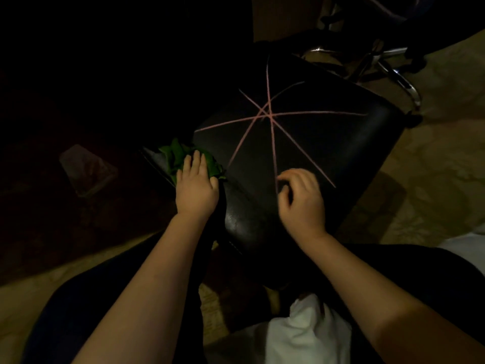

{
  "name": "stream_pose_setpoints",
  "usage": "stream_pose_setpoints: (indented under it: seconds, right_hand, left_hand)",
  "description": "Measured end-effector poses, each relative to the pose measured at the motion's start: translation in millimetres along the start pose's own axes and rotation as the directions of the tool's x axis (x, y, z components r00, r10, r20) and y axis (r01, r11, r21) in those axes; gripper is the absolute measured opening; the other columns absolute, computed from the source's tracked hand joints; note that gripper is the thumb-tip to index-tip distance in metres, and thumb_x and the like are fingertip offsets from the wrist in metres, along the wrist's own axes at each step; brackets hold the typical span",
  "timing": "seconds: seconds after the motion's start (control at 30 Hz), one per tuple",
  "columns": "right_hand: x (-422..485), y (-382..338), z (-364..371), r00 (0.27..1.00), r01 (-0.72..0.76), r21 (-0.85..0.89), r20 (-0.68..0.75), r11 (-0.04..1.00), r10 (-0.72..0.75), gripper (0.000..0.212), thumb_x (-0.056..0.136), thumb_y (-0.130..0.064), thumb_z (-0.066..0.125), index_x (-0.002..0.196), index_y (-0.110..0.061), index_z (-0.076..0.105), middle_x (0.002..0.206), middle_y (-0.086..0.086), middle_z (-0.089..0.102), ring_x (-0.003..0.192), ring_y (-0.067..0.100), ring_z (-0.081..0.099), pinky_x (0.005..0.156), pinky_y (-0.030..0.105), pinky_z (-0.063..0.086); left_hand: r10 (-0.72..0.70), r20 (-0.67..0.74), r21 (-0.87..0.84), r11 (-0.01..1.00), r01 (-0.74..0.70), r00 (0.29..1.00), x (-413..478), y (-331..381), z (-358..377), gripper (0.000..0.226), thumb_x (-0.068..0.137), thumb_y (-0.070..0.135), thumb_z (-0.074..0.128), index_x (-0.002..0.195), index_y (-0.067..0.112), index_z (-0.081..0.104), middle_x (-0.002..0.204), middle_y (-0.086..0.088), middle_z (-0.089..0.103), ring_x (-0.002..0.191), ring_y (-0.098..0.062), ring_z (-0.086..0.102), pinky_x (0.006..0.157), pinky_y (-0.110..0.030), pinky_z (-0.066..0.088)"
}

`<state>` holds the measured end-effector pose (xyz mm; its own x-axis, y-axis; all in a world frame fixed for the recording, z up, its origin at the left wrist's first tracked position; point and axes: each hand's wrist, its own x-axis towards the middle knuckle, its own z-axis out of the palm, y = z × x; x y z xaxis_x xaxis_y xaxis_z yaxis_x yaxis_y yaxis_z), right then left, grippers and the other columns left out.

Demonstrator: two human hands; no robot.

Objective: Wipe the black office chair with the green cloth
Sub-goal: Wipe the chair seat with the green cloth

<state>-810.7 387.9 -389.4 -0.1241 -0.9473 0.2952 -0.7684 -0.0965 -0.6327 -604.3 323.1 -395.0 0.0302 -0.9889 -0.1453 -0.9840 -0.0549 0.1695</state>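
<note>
Green cloth (175,156) — left hand (196,185) presses it onto the chair (315,143).

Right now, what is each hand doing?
Left hand: open, fingers flat, pressing the crumpled green cloth on the glossy black office chair.
Right hand: fingers curled over the chair; grip cannot be told.

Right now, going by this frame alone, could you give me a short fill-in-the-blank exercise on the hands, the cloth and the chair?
1. The left hand presses a cloth of ____ colour against the black chair.
2. Thin lines of ____ colour cross on the chair's broad black surface.
3. The right hand, fingers curled, does not touch the ____.

Missing words: green; pink; cloth.
</note>
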Motion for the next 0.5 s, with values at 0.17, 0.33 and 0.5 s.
stream_pose_setpoints:
  seconds: [0.17, 0.33, 0.5]
  right_hand:
    - [-4, 42, -22, 0.986, -0.129, -0.226, 0.071, 0.966, 0.148, 0.028, 0.089, -0.007, 0.056, 0.116, -0.011, 0.061, 0.123, 0.005, 0.059, 0.123, 0.018, 0.049, 0.104, 0.032, 0.042]
    - [-14, 41, -10, 0.979, -0.197, -0.16, 0.019, 0.967, 0.203, 0.036, 0.091, -0.003, 0.049, 0.125, -0.006, 0.057, 0.135, 0.009, 0.053, 0.134, 0.022, 0.041, 0.11, 0.034, 0.033]
    - [-14, 40, -8, 0.98, -0.191, -0.199, 0.024, 0.961, 0.2, 0.037, 0.09, -0.001, 0.048, 0.126, -0.005, 0.056, 0.137, 0.012, 0.051, 0.135, 0.025, 0.04, 0.111, 0.038, 0.034]
  left_hand:
    - [0.013, -0.017, -0.04, 0.999, -0.014, 1.0, -41, 31, 10, 0.064, 0.099, 0.027, 0.035, 0.155, 0.009, 0.01, 0.164, -0.006, 0.007, 0.151, -0.023, 0.003, 0.121, -0.042, 0.005]
    - [0.034, -0.018, -0.089, 0.995, -0.035, 0.999, -84, 59, 23, 0.068, 0.098, 0.028, 0.037, 0.156, 0.009, 0.006, 0.164, -0.006, 0.004, 0.151, -0.022, 0.0, 0.121, -0.041, 0.0]
    - [0.046, -0.031, -0.111, 0.993, -0.049, 0.998, -108, 75, 33, 0.07, 0.097, 0.028, 0.036, 0.155, 0.009, 0.003, 0.164, -0.005, 0.001, 0.151, -0.021, -0.003, 0.12, -0.039, -0.005]
